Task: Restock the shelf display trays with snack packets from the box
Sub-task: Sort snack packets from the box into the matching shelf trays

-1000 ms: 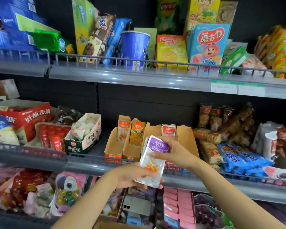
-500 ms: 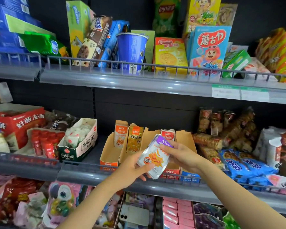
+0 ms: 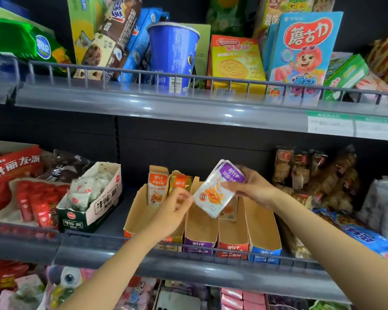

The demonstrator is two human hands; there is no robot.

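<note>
Head cam only. My read: right hand (image 3: 253,189) grips a purple-topped snack packet (image 3: 217,191), thumb across the front, fingers wrapped behind the top end. A second edge shows at the top corner, so it may be two packets stacked; I can't tell for sure. Packet is tilted, purple end up and to the right, held in the air over the back of the purple-fronted tray (image 3: 199,243), not set in it.

Left hand (image 3: 173,211) sits just beside the packet's lower left edge, fingers loosely curled, nothing in them that I can see. It's motion-blurred, so contact with the packet is unclear.

Five cardboard trays stand side by side on the middle shelf (image 3: 94,251), fronts at the wire rail: orange-fronted tray (image 3: 137,211), yellow-fronted tray (image 3: 176,240), the purple one, red-fronted tray (image 3: 232,247), blue-fronted tray (image 3: 264,251). An orange packet (image 3: 157,189) stands upright at the back of the orange-fronted tray. A gold packet (image 3: 182,181) stands at the back of the yellow-fronted one. One more packet sits in the red-fronted tray, mostly hidden behind the held one.

Left of the trays is a green-and-white carton (image 3: 92,206) of wrapped sweets. To the right are piled brown snacks (image 3: 336,175) and blue packets (image 3: 363,238). On the upper shelf I see a blue cup (image 3: 173,54) and a yellow biscuit box (image 3: 235,61).
</note>
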